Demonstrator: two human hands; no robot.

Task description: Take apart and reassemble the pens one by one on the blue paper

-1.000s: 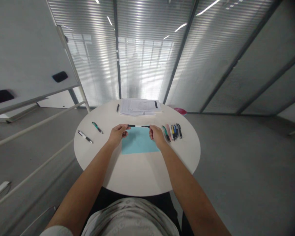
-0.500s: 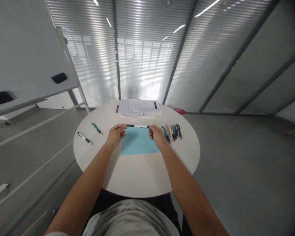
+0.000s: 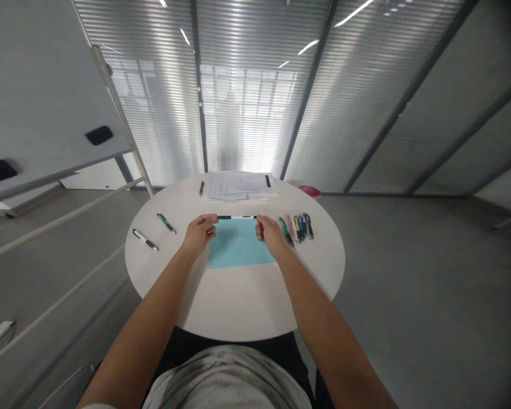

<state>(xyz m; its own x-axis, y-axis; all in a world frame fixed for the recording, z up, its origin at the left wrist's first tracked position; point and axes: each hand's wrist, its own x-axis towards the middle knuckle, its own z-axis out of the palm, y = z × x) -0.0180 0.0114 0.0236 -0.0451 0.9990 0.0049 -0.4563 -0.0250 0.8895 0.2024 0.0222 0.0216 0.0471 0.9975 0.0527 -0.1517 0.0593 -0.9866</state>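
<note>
Moved: left hand point(image 3: 199, 234), right hand point(image 3: 269, 234) and pen point(image 3: 237, 217) sit a touch further left than a second ago; I see the same grip.
table point(image 3: 238, 307): round, white.
sheet point(image 3: 238, 247): blue, flat on table, between the hands.
papers point(image 3: 236, 186): stack at far edge.
left hand: fingers pinched on pen's left end.
right hand: fingers pinched on pen's right end.
pen: black-white, level, above sheet's far edge.
pen row point(image 3: 297, 228): just beside right hand.
loose pens point(image 3: 166, 223): two, well left of left hand.
</note>
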